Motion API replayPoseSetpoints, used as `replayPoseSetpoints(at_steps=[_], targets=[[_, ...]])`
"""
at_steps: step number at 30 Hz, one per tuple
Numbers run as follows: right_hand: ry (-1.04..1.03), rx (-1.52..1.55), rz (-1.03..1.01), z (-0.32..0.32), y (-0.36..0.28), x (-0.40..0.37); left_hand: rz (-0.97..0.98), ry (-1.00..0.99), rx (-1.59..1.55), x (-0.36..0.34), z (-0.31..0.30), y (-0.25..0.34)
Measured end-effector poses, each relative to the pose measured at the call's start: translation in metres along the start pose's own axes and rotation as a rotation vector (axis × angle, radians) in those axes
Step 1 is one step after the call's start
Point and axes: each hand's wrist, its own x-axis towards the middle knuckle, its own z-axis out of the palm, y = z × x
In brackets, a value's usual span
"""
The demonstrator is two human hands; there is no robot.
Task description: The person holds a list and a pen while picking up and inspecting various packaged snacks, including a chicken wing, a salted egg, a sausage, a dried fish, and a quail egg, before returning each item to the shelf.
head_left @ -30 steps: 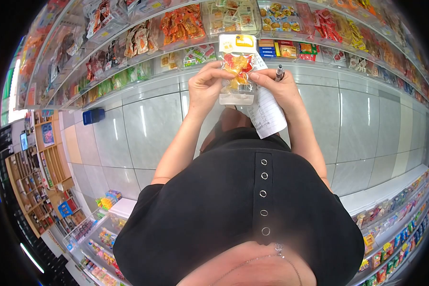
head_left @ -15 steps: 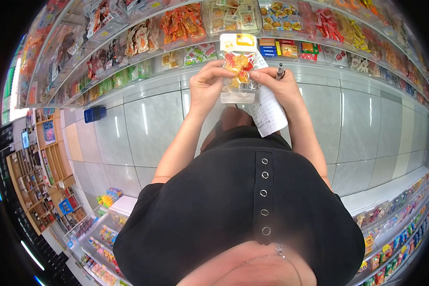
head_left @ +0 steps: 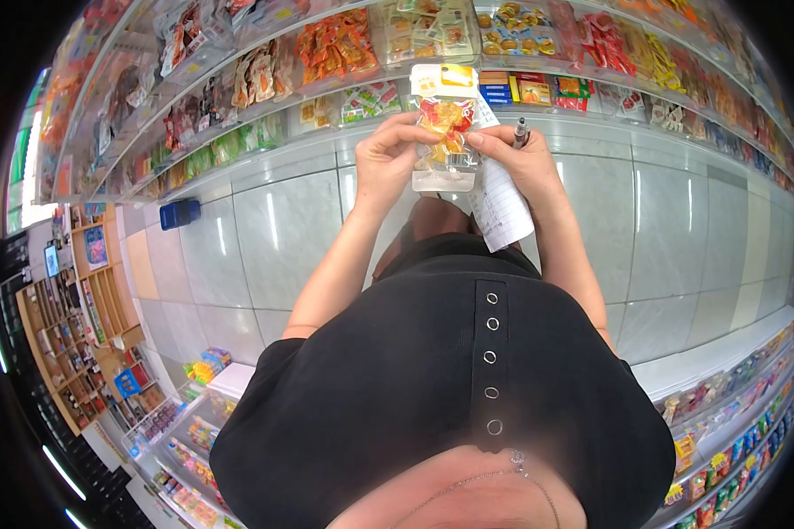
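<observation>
A clear snack packet with a white and yellow top and red and orange contents is held up in front of me. My left hand pinches its left side, fingers closed on the plastic. On the other side, my right hand grips the packet's right edge between thumb and finger. A handwritten sheet of lined paper hangs from the same hand, partly behind the packet. A pen sticks up between the right fingers; its lower part is hidden.
Curved shelves ahead hold bins of packaged snacks, among them orange-red packets and small boxes. A dark blue bin stands on the tiled floor to the left. More stocked shelves are behind me on the right.
The view has shifted very slightly, so the packet and hands appear a few pixels further right. Both hands keep the same hold on the packet, paper and pen.
</observation>
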Motion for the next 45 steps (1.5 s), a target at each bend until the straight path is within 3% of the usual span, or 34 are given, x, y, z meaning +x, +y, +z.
replayPoseSetpoints(at_steps=[16,22,27,30,32,34,37,42,45], targets=[[0.056,-0.035,-0.014,-0.014,0.002,-0.007,-0.001,-0.015,0.094,0.001,0.02,0.008],[0.061,-0.089,-0.056,-0.016,0.012,-0.002,-0.158,0.014,-0.008,-0.001,0.02,-0.009],[0.081,-0.171,-0.211,-0.014,0.04,0.017,-0.204,-0.14,0.066,-0.007,0.018,-0.033],[0.05,-0.341,-0.167,-0.003,0.047,0.026,-0.279,-0.161,0.101,-0.022,0.031,-0.049],[0.039,-0.296,-0.139,0.005,0.058,0.04,-0.366,-0.108,-0.042,-0.021,0.038,-0.038],[0.024,-0.261,-0.096,0.01,0.064,0.05,-0.44,-0.133,0.028,-0.015,0.029,-0.04],[0.076,-0.297,-0.196,0.004,0.061,0.057,-0.445,-0.142,-0.065,0.0,0.021,-0.073],[0.287,-0.3,-0.114,-0.041,0.051,0.05,-0.681,-0.168,-0.299,0.059,0.005,-0.116],[0.453,-0.338,-0.053,-0.069,0.052,0.037,-0.679,-0.091,-0.323,0.113,-0.015,-0.181]])
